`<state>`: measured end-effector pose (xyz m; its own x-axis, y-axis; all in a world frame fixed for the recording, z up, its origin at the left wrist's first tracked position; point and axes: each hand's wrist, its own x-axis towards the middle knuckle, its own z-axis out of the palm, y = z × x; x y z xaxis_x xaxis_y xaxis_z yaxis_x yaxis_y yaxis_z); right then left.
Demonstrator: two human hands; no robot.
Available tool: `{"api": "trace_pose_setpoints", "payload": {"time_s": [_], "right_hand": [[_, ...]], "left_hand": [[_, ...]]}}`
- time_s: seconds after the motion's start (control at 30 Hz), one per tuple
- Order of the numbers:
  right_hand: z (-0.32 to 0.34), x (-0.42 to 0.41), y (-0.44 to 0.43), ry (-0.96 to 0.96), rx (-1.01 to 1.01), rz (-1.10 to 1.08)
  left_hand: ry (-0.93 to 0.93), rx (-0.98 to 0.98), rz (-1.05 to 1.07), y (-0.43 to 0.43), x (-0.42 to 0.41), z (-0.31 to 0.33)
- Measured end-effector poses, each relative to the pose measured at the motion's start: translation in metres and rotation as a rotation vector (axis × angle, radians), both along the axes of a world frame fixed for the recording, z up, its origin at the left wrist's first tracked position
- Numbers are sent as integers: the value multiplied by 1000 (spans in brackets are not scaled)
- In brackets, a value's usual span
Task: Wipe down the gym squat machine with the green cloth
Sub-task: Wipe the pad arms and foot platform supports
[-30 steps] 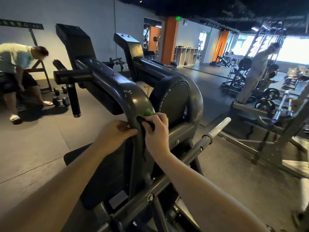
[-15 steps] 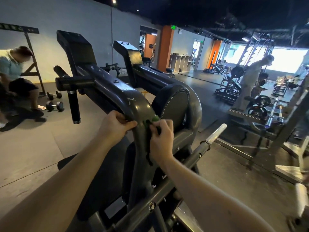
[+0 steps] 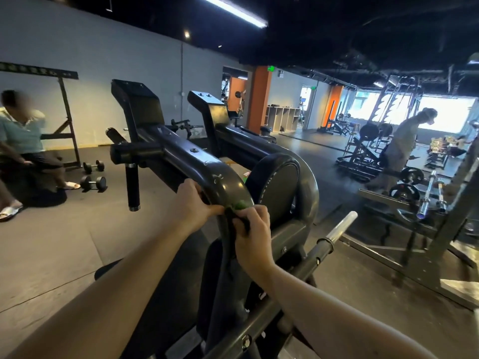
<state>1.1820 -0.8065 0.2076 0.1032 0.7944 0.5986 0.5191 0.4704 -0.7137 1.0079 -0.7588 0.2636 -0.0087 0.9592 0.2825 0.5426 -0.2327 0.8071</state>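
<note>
The right hand [image 3: 252, 229] pinches the cloth [image 3: 239, 204] against the curved bend of the machine [image 3: 223, 182]. The left hand [image 3: 193, 206] grips the same bend just beside it. The cloth is bunched small, so it may slip out or wipe only a narrow strip. Behind, the pad [image 3: 274, 187] is untouched.

Gym background: two people, loose weights, storage.
A seated person in a pale teal shirt [image 3: 22, 137] is at the left, near two black hexagonal dumbbells [image 3: 92, 183] on the grey rubber floor [image 3: 51, 244]. Far back, an orange square pillar [image 3: 259, 99] stands beside pale wooden cubby shelves [image 3: 282, 119]. At the right, a standing person in light clothes [image 3: 400, 149] leans forward.
</note>
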Motion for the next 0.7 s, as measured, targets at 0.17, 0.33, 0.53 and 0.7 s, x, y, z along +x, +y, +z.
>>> {"api": "trace_pose_setpoints", "payload": {"time_s": [0.17, 0.33, 0.53, 0.7], "right_hand": [[49, 11, 24, -35, -83, 22], [121, 11, 48, 28, -152, 3], [177, 10, 45, 329, -272, 195], [187, 11, 41, 518, -417, 214]], "left_hand": [[173, 129, 32, 6, 4, 27], [184, 166, -38, 11, 14, 71], [-4, 74, -257, 12, 18, 115], [-74, 72, -236, 12, 15, 125]]}}
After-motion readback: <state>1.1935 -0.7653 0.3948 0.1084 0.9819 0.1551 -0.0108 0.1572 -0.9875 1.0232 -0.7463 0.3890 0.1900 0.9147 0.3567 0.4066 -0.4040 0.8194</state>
